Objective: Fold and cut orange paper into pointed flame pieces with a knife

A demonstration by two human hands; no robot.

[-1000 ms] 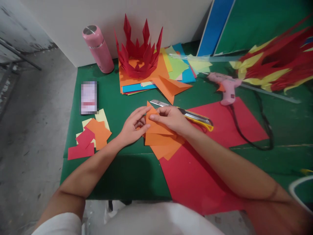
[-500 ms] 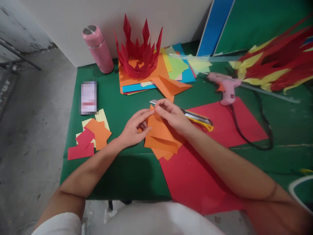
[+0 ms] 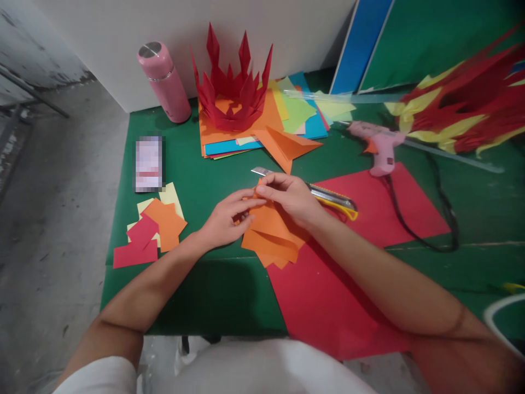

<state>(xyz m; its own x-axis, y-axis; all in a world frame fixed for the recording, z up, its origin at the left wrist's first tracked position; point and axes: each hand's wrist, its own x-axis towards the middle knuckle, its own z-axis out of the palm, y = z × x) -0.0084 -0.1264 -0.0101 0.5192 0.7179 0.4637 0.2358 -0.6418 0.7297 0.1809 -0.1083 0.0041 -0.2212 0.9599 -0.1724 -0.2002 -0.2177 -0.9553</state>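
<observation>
Pinching the upper tip of a folded orange paper (image 3: pixel 266 219) between thumb and index finger of the right hand (image 3: pixel 289 200). Bringing the left hand (image 3: pixel 227 219) to the same paper at its left side, thumb parted from the fingers, fingertips close to the right thumb; cannot tell whether gripping firmly. Holding all this about midway between the back and front edges of the surface (image 3: pixel 205 295), well in from the left edge, just above loose orange sheets (image 3: pixel 279 257) partly overlapping red paper (image 3: pixel 340 306). Running the red paper beneath the right forearm and past the front edge. Having a yellow-handled craft knife (image 3: pixel 334 196) just beyond the right hand, blade out, pointing left. Farther back, finding an orange folded shape (image 3: pixel 289 148) against a stack of coloured paper (image 3: pixel 208 138), with a spiky red paper crown (image 3: pixel 250 101) on top. Toward the left edge, showing a pink bottle (image 3: pixel 170 90) near the back corner, a phone (image 3: pixel 149 164) and paper scraps (image 3: pixel 167 224). Toward the right, showing a pink glue gun (image 3: pixel 383 145).
</observation>
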